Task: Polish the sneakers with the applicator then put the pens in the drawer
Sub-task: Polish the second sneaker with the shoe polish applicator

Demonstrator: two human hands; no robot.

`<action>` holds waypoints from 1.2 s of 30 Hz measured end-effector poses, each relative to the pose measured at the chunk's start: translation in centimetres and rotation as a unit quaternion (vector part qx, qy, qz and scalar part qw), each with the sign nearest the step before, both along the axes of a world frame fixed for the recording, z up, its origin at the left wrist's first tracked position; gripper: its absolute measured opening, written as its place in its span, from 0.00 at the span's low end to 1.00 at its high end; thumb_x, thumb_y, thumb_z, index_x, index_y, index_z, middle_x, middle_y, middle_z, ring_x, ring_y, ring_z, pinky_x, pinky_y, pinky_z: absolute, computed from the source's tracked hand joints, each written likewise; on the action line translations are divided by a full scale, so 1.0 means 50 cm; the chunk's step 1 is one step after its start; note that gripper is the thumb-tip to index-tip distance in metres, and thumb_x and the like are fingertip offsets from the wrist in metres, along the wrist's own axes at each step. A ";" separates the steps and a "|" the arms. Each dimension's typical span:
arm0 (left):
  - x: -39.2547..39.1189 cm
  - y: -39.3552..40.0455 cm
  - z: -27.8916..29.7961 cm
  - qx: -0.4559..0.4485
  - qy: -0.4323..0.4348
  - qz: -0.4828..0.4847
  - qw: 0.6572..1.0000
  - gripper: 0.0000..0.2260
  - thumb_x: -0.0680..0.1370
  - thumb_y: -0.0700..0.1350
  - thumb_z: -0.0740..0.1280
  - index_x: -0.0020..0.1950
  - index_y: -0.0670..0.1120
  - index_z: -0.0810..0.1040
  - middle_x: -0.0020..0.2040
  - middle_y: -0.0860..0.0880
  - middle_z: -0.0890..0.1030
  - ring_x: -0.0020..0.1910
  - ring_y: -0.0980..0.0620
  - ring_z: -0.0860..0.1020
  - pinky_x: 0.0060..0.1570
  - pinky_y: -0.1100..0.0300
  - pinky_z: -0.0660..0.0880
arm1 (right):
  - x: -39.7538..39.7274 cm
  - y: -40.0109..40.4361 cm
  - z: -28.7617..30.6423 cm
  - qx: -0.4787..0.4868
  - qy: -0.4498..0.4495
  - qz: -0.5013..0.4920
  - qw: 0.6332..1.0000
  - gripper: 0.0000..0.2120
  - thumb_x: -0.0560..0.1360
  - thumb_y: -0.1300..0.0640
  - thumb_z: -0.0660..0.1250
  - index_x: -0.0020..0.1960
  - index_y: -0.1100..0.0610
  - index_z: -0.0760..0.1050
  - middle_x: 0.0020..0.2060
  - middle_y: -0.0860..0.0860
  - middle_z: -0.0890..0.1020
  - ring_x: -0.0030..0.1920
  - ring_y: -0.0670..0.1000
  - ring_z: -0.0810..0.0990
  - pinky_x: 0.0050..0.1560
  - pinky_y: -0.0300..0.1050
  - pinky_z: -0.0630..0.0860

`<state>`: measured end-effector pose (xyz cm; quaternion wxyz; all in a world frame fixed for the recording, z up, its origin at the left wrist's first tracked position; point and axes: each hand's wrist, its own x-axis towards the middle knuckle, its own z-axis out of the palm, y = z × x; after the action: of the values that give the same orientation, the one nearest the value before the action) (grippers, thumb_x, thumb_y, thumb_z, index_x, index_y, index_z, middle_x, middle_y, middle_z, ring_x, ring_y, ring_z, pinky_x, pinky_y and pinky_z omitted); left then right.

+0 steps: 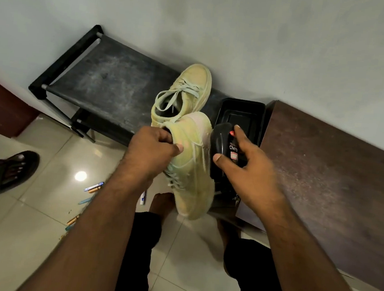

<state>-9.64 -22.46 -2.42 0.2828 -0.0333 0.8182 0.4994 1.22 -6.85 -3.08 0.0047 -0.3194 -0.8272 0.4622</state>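
Head view — dusty black bench (112,85) against grey wall (242,33), tiled floor (27,235).

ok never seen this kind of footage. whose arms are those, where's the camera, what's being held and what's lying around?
There is no robot: one wide-angle camera on a person's head looks down at their own bare arms. The left hand grips the pale yellow-green lace-up sneaker by its opening. The right hand holds the black shoe-polish applicator with a red-and-white label beside that shoe. The matching second sneaker rests on a dusty black low bench by the wall. Several pens lie scattered on the glossy tiled floor. A brown wooden cabinet top is at right.
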 end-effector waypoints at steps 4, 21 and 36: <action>-0.011 0.003 -0.029 -0.016 0.025 0.009 1.000 0.03 0.75 0.39 0.71 0.43 0.47 0.82 0.43 0.47 0.83 0.45 0.48 0.81 0.49 0.52 0.79 | -0.007 -0.014 0.005 0.048 -0.009 0.029 0.998 0.36 0.72 0.45 0.70 0.75 0.38 0.56 0.54 0.42 0.72 0.55 0.44 0.75 0.58 0.49 0.77; -0.035 0.020 -0.023 0.112 -0.107 0.026 0.988 0.08 0.77 0.35 0.68 0.40 0.45 0.80 0.36 0.47 0.82 0.35 0.52 0.81 0.38 0.59 0.79 | -0.001 -0.055 -0.003 0.171 -0.022 0.050 0.984 0.38 0.73 0.41 0.67 0.77 0.39 0.50 0.62 0.44 0.71 0.58 0.47 0.75 0.51 0.44 0.73; -0.045 0.023 -0.019 0.220 -0.160 0.163 0.948 0.02 0.75 0.36 0.71 0.43 0.37 0.80 0.31 0.45 0.82 0.26 0.53 0.81 0.25 0.62 0.77 | -0.032 -0.067 -0.021 0.176 0.030 0.083 0.980 0.36 0.72 0.45 0.70 0.75 0.40 0.57 0.66 0.42 0.71 0.62 0.47 0.73 0.58 0.45 0.74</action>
<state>-11.91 -21.30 -3.39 0.3252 -0.1827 0.6155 0.6943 -0.35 -10.20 -4.14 0.0475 -0.2300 -0.9187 0.3176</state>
